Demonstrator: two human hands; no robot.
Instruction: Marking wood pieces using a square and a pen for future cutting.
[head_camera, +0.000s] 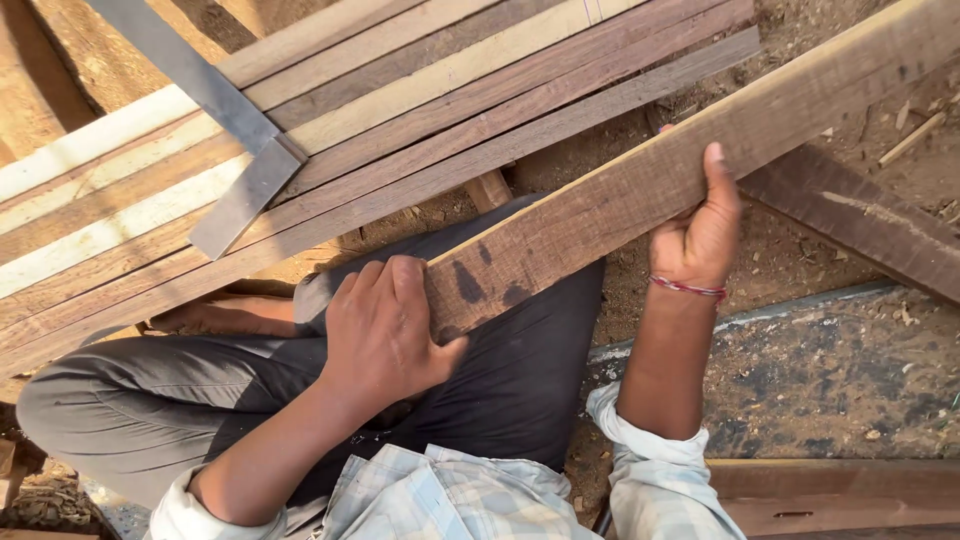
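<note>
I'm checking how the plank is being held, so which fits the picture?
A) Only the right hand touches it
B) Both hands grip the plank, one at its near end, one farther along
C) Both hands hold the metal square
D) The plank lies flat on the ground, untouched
B: the left hand clasps the near end of the plank over the knee, while the right hand grips its edge farther along; the metal square lies untouched on the stacked boards.

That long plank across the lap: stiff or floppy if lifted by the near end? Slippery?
Likely stiff: the plank runs straight between the left hand and right hand with no visible sag. Probably not slippery, since its face looks rough-sawn. Its length suggests it would feel end-heavy and tip down if held only at the near end.
</note>
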